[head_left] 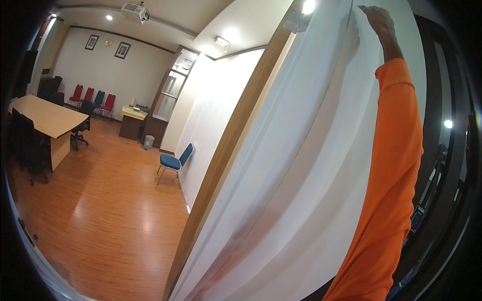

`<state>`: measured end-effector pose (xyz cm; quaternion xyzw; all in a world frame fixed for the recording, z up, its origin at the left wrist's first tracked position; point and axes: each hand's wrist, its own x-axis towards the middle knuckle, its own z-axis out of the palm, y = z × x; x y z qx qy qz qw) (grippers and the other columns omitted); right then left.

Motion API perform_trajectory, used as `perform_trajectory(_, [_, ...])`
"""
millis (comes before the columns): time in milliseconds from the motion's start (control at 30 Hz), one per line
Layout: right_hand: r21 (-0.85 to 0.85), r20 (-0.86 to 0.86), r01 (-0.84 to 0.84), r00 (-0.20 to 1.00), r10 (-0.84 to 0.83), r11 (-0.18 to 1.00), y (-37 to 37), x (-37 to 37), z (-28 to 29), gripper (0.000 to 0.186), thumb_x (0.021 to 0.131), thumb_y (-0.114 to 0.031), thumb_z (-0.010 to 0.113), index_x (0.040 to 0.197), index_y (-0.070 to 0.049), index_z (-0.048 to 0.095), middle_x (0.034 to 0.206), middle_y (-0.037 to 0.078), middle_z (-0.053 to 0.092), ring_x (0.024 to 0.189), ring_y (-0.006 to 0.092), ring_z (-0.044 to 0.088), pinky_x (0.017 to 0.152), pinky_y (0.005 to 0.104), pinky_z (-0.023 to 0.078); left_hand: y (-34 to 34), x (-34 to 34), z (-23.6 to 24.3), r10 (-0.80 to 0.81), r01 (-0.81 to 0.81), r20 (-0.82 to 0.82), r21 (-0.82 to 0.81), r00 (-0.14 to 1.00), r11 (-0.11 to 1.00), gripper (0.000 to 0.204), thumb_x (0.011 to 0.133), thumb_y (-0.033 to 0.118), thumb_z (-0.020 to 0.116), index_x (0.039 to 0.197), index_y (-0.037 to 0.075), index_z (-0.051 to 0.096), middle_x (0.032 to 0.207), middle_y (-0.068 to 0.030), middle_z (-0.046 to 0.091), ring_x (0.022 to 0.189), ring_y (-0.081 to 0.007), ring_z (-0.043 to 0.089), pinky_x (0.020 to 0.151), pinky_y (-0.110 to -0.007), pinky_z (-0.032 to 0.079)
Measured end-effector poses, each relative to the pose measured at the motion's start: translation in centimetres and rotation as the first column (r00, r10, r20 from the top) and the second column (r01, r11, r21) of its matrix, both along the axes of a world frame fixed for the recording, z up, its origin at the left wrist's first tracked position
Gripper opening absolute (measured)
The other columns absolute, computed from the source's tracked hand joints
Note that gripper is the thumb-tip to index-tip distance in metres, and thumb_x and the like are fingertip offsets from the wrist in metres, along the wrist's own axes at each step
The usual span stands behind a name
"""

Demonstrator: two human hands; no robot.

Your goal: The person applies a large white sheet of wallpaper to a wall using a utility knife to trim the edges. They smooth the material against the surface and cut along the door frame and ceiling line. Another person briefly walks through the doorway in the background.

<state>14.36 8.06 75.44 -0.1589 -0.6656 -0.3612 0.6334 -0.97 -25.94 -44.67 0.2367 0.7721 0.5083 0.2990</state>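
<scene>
Wood-look floor (pixel 110 215) of mtg rm spreads left of white panel (pixel 346 145), where R hand (pixel 380 22), raised high, has fingers (pixel 374 11) curled on small grey item (pixel 362 8) (ID unclear) near panel's top, which could slip b/c reach looks near max.

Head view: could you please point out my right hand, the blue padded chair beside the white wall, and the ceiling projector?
Right hand (pixel 381 22): head view, middle of the hand.
Blue padded chair (pixel 170 161): head view, on its seat.
Ceiling projector (pixel 133 12): head view, on its casing.
</scene>
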Motion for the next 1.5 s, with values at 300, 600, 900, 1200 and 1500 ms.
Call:
perform_trajectory(300, [-0.002, 0.005, 0.086, 0.996, -0.086, 0.996, 0.0, -0.1, 2.1, 0.057, 0.097, -0.054, 0.056, 0.135, -0.012, 0.066, 0.140, 0.014, 0.064, 0.130, 0.0340, 0.058, 0.112, 0.0452, 0.042, -0.3, -0.1, -0.6, -0.006, 0.006, -0.013, -0.016, 1.000, 1.000, 0.040, 0.085, 0.039, 0.082, 0.100, 0.006, 0.064, 0.088, -0.0066, 0.072, 0.082, -0.0175, 0.064, 0.075, -0.033, 0.051])
perform_trajectory(600, [0.279, -0.096, 0.417, 0.908, -0.407, 0.865, -3.7, -1.6, -0.9, 0.044, 0.089, -0.045, 0.062, 0.096, -0.005, 0.078, 0.107, 0.021, 0.073, 0.101, 0.0401, 0.069, 0.091, 0.0499, 0.055, -0.4, -0.7, -1.1, -0.027, 0.027, -0.019, -0.023, 0.999, 0.999, 0.042, 0.085, 0.039, 0.082, 0.102, 0.005, 0.063, 0.089, -0.0073, 0.072, 0.083, -0.0181, 0.065, 0.076, -0.034, 0.051])
perform_trajectory(900, [0.361, -0.055, 0.499, 0.855, -0.516, 0.788, -1.0, -0.4, 2.2, 0.045, 0.091, -0.045, 0.059, 0.095, -0.005, 0.078, 0.107, 0.021, 0.074, 0.105, 0.0405, 0.069, 0.095, 0.0490, 0.053, -0.4, -1.4, -2.2, -0.059, 0.058, -0.025, -0.015, 0.998, 0.998, 0.044, 0.085, 0.039, 0.082, 0.104, 0.005, 0.062, 0.090, -0.0081, 0.072, 0.084, -0.0188, 0.065, 0.077, -0.034, 0.051])
perform_trajectory(1200, [0.226, -0.034, 0.172, 0.985, -0.168, 0.959, -1.1, -0.5, -3.9, 0.039, 0.090, -0.040, 0.065, 0.089, -0.004, 0.078, 0.100, 0.022, 0.074, 0.099, 0.0383, 0.069, 0.090, 0.0473, 0.054, -1.3, -1.4, -1.8, -0.061, 0.060, -0.029, -0.028, 0.998, 0.998, 0.046, 0.084, 0.039, 0.082, 0.107, 0.005, 0.061, 0.090, -0.0088, 0.073, 0.085, -0.0194, 0.066, 0.077, -0.035, 0.051])
perform_trajectory(1500, [-0.146, 0.025, -0.220, 0.974, 0.225, 0.965, 0.3, 0.4, -4.2, 0.051, 0.095, -0.038, 0.062, 0.133, -0.005, 0.067, 0.130, 0.015, 0.066, 0.109, 0.0282, 0.061, 0.101, 0.0435, 0.045, -1.4, -1.6, -2.9, -0.095, 0.094, -0.037, -0.022, 0.995, 0.995, 0.048, 0.084, 0.039, 0.082, 0.109, 0.004, 0.060, 0.091, -0.0095, 0.073, 0.086, -0.0200, 0.066, 0.078, -0.035, 0.051])
